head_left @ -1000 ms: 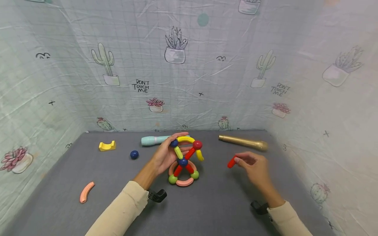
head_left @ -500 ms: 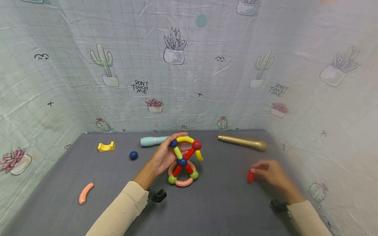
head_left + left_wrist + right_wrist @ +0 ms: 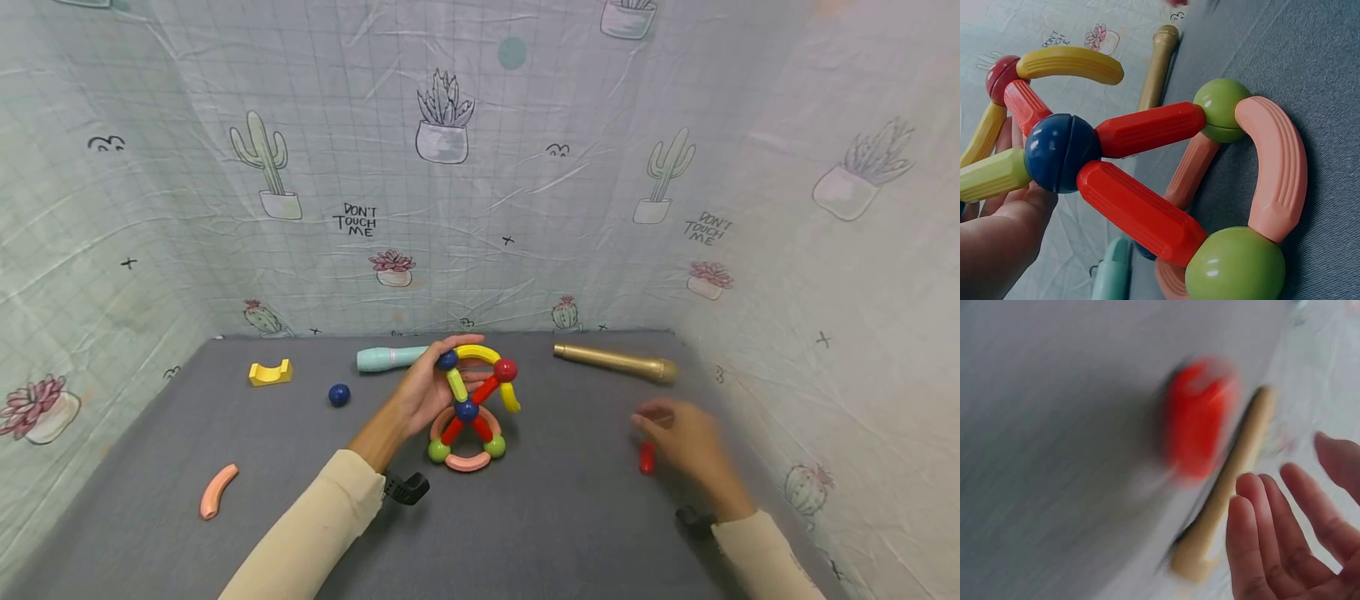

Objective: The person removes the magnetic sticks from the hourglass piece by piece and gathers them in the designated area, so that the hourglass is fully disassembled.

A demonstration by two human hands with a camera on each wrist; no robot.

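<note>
My left hand [image 3: 426, 393] holds a structure of magnetic sticks and balls [image 3: 467, 409] near its upper blue ball. Its fingers are partly hidden behind the sticks. In the left wrist view, red sticks [image 3: 1142, 212] join a blue ball [image 3: 1063, 152] to two green balls [image 3: 1235, 265], with curved pink sticks between those. The lower part is at the tabletop. To the right, a short red magnetic stick [image 3: 647, 458] lies on the grey table, blurred in the right wrist view. My right hand [image 3: 690, 442] is just above it, fingers extended and apart from the stick.
At the back lie a gold microphone-shaped object [image 3: 615, 362] and a light-blue one [image 3: 388, 359], partly behind my left hand. Towards the left are a yellow cradle-shaped block [image 3: 271, 373], a blue ball [image 3: 339, 395] and a curved pink stick [image 3: 218, 492]. Cloth walls surround the table.
My right hand has carried the red stick rightwards and let go of it on the table. The left hand keeps hold of the structure, shifting it only slightly.
</note>
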